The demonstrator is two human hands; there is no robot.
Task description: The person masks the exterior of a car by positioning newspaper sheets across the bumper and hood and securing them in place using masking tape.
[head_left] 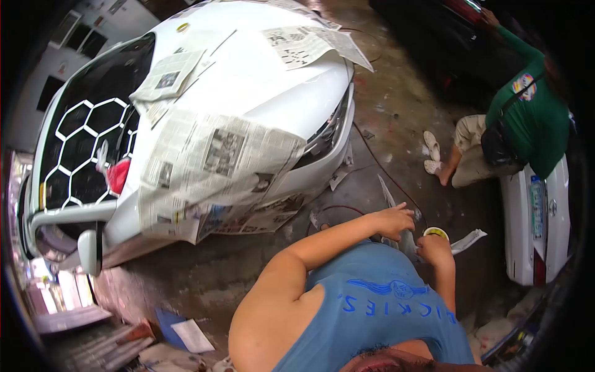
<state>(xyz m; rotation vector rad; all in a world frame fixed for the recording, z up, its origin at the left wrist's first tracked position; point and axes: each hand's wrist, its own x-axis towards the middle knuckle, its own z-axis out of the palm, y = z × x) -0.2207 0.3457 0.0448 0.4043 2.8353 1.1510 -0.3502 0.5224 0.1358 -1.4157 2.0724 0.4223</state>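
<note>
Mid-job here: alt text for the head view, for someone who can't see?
A person's bare right hand holds a round yellow-and-white roll, apparently tape, near their bare left hand and a loose pale paper strip. At picture left, printed newspaper sheets partly cover a white car; at upper right is a co-worker in a green top.

Beyond the left hand (395, 222), a lane of floor (400, 105) is left between the white car (248, 71) and the person in green (530, 121), but it is crossed by a hose (379, 160). Leftward reach is barred by the car's newspaper sheets (211, 167), rightward by a white rear panel (561, 204). Room near the right hand (436, 249) is narrowed by a tape roll (437, 229) and a paper strip (469, 241).
</note>
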